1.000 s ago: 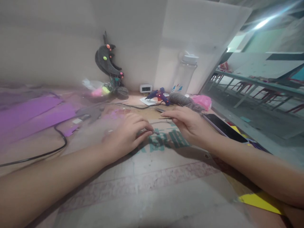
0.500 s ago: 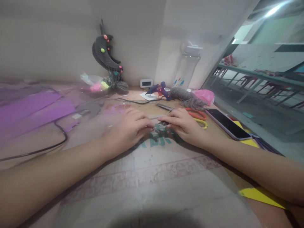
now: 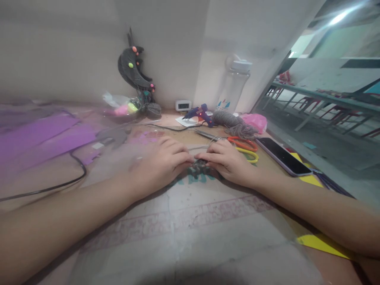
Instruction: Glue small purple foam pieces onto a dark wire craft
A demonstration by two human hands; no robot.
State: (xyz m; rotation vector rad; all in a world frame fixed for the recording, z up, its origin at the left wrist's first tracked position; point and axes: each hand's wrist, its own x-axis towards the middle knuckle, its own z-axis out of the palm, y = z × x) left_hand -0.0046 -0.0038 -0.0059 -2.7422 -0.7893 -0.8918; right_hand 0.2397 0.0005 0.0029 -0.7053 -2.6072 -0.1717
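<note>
My left hand (image 3: 162,162) and my right hand (image 3: 226,160) meet fingertip to fingertip over a small dark grey piece (image 3: 199,166) that lies on the printed sheet (image 3: 208,221) covering the table. Both hands have their fingers curled and pinched on this piece; it is too small and blurred to name. A thin grey strand runs from it toward the grey yarn ball (image 3: 233,122) behind. Orange and yellow scissors (image 3: 245,147) lie just beyond my right hand.
A blue glue gun (image 3: 199,113), a small clock (image 3: 183,105), a clear water bottle (image 3: 236,85) and a dark crescent-shaped craft (image 3: 132,71) stand at the back. A phone (image 3: 282,155) lies at the right, purple foam sheets (image 3: 41,138) and a black cable (image 3: 75,170) at the left.
My right hand has drawn back toward my left, uncovering the scissors. Both hands' fingertips now meet on the small grey piece.
</note>
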